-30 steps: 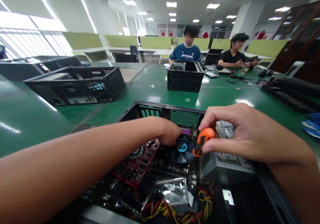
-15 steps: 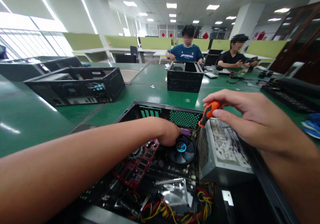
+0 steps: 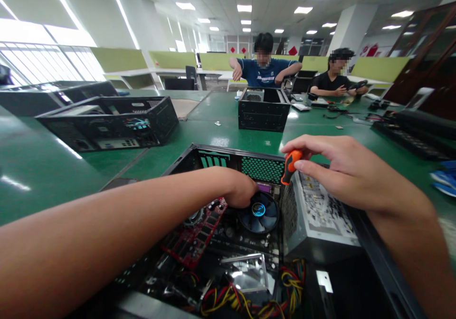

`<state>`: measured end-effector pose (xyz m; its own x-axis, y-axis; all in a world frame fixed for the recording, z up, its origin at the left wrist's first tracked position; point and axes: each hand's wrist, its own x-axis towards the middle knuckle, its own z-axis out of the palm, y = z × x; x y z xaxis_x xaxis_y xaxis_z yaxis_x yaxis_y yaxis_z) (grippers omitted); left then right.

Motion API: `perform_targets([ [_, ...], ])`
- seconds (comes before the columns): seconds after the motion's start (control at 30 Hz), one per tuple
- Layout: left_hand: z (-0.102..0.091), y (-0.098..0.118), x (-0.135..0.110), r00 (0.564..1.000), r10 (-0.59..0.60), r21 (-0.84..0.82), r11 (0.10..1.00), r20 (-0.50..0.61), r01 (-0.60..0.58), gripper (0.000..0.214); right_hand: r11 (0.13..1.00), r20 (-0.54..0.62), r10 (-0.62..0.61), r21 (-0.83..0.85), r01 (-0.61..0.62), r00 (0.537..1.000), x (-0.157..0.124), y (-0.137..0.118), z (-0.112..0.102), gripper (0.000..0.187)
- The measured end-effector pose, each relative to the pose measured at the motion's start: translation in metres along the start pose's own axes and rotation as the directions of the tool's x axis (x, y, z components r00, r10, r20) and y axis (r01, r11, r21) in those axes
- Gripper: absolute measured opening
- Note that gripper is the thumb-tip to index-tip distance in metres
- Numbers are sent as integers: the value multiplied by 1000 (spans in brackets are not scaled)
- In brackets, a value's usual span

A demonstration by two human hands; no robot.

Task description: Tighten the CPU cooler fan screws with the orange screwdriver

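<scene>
An open black computer case [image 3: 388, 266] lies on its side before me. My left hand [image 3: 242, 190] reaches into it beside the black CPU fan [image 3: 259, 210], its fingertips hidden from view. Between thumb and fingers, my right hand [image 3: 320, 162] grips the orange and black handle of a screwdriver [image 3: 292, 167], tilted above the case near the rear mesh. The screwdriver's shaft cannot be made out. A red graphics card [image 3: 199, 238] sits left of the fan, partly behind my left forearm. To the right of the fan is the metal power supply [image 3: 324, 214].
Colored cables [image 3: 245, 300] and a shiny metal bracket [image 3: 249, 274] lie in the near part of the case. Another open case [image 3: 110, 124] stands at left on the green table [image 3: 199, 133]. A smaller case [image 3: 263, 114] stands ahead, with two people behind the table.
My right hand and the screwdriver have shifted a little left and down. My left hand has hardly moved. Across the table, the person in blue has lifted both arms outward.
</scene>
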<state>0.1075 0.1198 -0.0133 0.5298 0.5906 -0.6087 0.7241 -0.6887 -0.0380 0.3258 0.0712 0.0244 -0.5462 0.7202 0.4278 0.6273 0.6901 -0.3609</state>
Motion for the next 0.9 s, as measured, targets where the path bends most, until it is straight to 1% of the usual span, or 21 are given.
perform_targets([
  [0.1,-2,2,-1,997,-14,74,997,70,9,54,1000,20,-10,-1,10,1000,1,0,0,28],
  [0.23,-5,5,-4,997,-32,67,997,68,27,54,1000,45,-11,0,11,999,1,1,1,26],
  [0.47,-5,4,-3,998,-14,73,997,69,9,54,1000,33,-15,-8,16,999,2,-1,3,26],
  [0.63,-2,2,-1,999,-10,56,998,44,8,55,1000,38,3,-24,-2,999,3,-4,2,11],
  [0.7,0,1,0,999,5,61,998,44,-8,55,999,60,7,-41,-5,998,2,-5,1,12],
  [0.8,0,1,1,999,-1,70,998,52,-3,54,999,63,-38,-34,40,997,1,-4,1,14],
  [0.9,0,1,1,999,-8,68,998,52,5,54,997,41,-65,-42,67,997,0,-2,4,26],
])
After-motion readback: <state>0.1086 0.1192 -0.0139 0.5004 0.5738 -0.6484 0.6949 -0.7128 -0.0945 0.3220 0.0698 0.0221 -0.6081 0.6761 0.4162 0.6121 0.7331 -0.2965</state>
